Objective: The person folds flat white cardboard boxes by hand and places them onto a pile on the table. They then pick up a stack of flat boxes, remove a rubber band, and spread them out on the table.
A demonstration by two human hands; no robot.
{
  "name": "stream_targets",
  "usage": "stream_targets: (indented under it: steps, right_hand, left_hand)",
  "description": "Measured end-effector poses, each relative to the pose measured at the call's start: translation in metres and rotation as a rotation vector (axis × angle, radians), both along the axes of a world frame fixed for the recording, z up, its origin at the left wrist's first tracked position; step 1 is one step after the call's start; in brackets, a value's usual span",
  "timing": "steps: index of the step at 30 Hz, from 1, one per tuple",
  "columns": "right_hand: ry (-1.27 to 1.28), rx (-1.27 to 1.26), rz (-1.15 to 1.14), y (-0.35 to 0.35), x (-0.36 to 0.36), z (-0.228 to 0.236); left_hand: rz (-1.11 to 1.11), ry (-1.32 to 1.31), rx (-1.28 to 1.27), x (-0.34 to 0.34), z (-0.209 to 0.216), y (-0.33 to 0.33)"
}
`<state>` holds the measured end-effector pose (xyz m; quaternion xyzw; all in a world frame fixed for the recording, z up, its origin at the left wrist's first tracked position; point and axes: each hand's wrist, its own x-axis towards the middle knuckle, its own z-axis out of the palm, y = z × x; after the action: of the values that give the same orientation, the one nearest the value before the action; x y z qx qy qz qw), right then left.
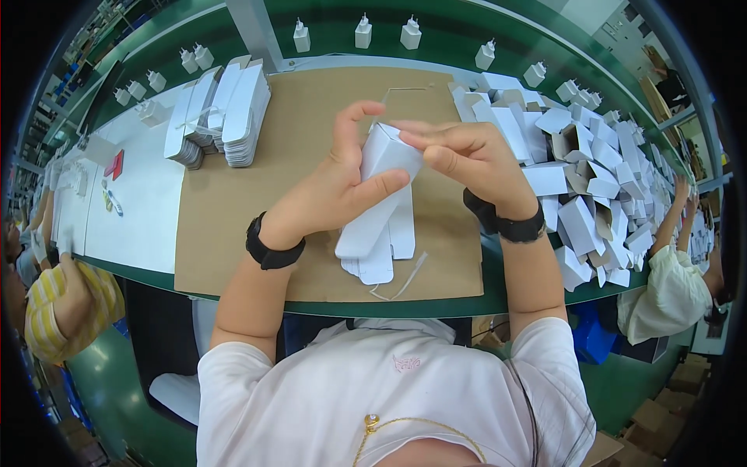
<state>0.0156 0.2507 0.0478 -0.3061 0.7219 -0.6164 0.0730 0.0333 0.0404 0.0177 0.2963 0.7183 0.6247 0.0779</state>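
A small white carton [387, 152] stands tilted between my hands, folded out into a box shape. My left hand [338, 187] grips its side, with the thumb across the front and the index finger raised by the top. At its upper end, the fingers of my right hand [478, 159] press together on the edge; some of them are slightly blurred. Beneath lie flat white carton blanks [377, 268] on a brown cardboard sheet [311, 280]. A loose white strap [411, 279] rests beside the blanks, near the front edge.
Stacks of flat cartons [245, 117] stand at the back left. A large heap of folded white cartons [583, 171] fills the right side. White plug adapters [363, 33] line the far ledge. A red item [114, 165] lies on the left. Other people [66, 307] work on both sides.
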Motion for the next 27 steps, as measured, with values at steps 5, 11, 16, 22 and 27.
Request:
stream_targets:
  steps: [5, 11, 16, 22, 27]
  right_hand:
    - [0.301, 0.075, -0.003, 0.001, 0.008, -0.005]
    - [0.531, 0.247, -0.645, 0.032, 0.044, 0.039]
    - [1.066, 0.545, -1.434, 0.147, 0.039, 0.05]
    - [1.028, 0.719, -1.26, 0.138, 0.035, 0.012]
    - [0.878, 0.551, -0.889, 0.087, 0.029, 0.001]
  left_hand:
    - [-0.01, 0.051, -0.031, -0.003, 0.001, 0.005]
    - [0.348, 0.41, -0.504, 0.008, 0.01, 0.002]
    - [0.437, -0.03, -0.839, 0.022, -0.016, -0.003]
    - [0.421, -0.206, -0.643, 0.021, -0.02, 0.002]
    - [0.479, -0.285, -0.506, 0.022, -0.04, -0.014]
